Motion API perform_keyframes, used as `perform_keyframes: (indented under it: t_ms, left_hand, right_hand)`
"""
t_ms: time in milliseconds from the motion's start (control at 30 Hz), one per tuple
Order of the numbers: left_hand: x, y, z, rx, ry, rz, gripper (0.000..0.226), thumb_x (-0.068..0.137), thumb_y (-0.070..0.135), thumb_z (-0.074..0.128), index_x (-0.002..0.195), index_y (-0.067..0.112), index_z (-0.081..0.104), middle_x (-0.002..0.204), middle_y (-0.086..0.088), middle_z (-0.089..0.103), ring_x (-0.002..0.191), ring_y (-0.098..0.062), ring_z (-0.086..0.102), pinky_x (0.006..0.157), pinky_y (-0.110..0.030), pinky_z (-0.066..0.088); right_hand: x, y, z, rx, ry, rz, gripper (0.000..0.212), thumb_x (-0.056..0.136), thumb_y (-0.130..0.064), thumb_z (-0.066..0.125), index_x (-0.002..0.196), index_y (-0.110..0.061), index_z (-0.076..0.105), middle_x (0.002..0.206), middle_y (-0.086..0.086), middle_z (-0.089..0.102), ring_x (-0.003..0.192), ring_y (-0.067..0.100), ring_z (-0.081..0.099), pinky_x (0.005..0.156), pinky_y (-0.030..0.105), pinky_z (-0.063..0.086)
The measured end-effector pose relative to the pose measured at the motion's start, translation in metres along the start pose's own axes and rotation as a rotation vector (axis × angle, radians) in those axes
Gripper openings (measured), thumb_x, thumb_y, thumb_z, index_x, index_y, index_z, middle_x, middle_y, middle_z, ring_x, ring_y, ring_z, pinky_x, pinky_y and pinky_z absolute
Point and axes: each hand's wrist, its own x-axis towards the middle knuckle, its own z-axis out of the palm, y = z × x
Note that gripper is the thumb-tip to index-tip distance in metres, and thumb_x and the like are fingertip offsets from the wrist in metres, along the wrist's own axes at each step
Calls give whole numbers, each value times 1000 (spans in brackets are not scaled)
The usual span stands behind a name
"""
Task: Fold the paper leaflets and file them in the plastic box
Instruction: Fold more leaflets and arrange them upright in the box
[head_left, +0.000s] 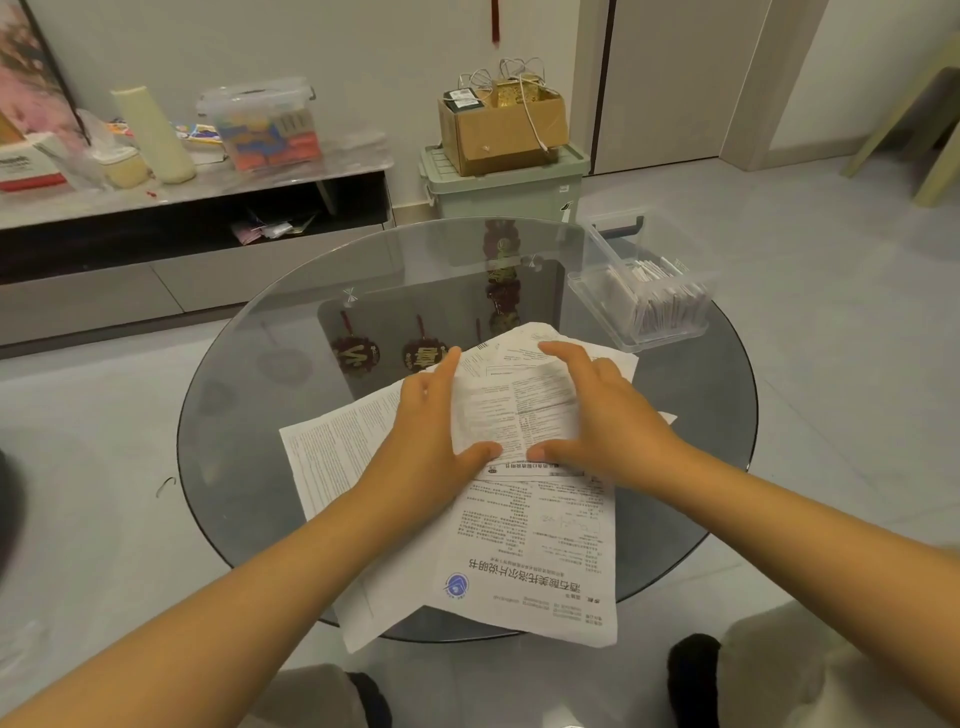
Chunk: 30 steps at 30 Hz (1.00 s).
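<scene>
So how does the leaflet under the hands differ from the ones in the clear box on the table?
The leaflet lies flat on the paper pile, half folded, pressed by the left hand and right hand; the leaflets in the clear box stand on edge. It is much larger than those packed small ones. Both are white printed paper.

A: Left hand (434, 415) status?
B: Forearm extended forward, fingers straight, thumb spread inward, palm down.
A: Right hand (605, 410)?
B: Mirrored pose: fingers straight, thumb angled toward the left thumb. The thumb tips appear slightly apart; contact is unclear.
</scene>
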Motion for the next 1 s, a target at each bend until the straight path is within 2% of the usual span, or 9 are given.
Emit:
perform_keyframes:
  t_ms: [133,267,400,467,533,600,800,900,1000]
  left_hand:
    - [1,0,3,62,-42,-1,89,84,37,66,150,31,6,149,8,10,137,-13,23,105,-27,30]
    - [2,1,2,144,3,20,83,83,38,68,148,30,17,151,10,2,138,-13,18,111,-34,26]
    - [-3,7,3,282,112,190,53,86,34,66,134,35,44,145,9,19,130,-16,24,108,-31,23]
    - [-5,10,6,365,175,290,38,88,33,63,125,33,56,142,8,29,128,-18,26,106,-32,19]
    - [-6,11,8,390,236,364,28,86,35,65,114,29,66,142,5,37,129,-19,24,106,-35,10]
    - [-7,12,8,391,253,400,23,83,42,67,101,30,72,144,4,40,130,-17,20,107,-38,3]
    - [-14,21,7,451,111,370,40,75,68,58,98,39,72,152,15,27,143,-8,9,109,-41,-25]
    - [-16,22,7,479,89,367,38,76,66,57,99,40,71,153,14,25,144,-8,5,108,-44,-27]
    - [-16,17,8,450,98,398,19,78,52,67,85,36,75,145,2,45,142,-19,25,111,-44,-19]
  right_hand:
    - [5,3,-10,12,-125,39,86,74,-34,76,139,-44,21,133,2,30,119,22,41,97,33,41]
    - [4,7,-22,-44,-226,1,58,81,-24,71,129,-40,44,125,-3,30,100,12,45,84,21,41]
    - [0,10,-30,-55,-211,-1,53,80,-18,72,129,-31,53,122,-5,40,89,12,57,76,20,47]
    - [-1,9,-29,-18,-185,27,55,78,-18,74,129,-27,55,117,-4,52,85,11,60,72,17,46]
    - [-3,8,-29,14,-169,53,58,76,-18,76,129,-23,55,96,-4,61,76,7,59,62,11,41]
    - [-7,4,-29,36,-177,72,62,74,-20,78,131,-20,53,84,-8,59,72,4,56,58,9,38]
    - [-17,-5,-29,165,-210,123,62,75,-16,76,132,-18,52,96,-6,64,94,11,61,82,20,45]
    - [-18,-7,-27,294,-216,180,57,74,-16,76,127,-20,56,105,-3,66,100,15,61,88,25,46]
    - [-21,-10,-25,381,-269,190,56,72,-17,78,125,-19,58,102,-5,69,101,14,62,90,25,45]
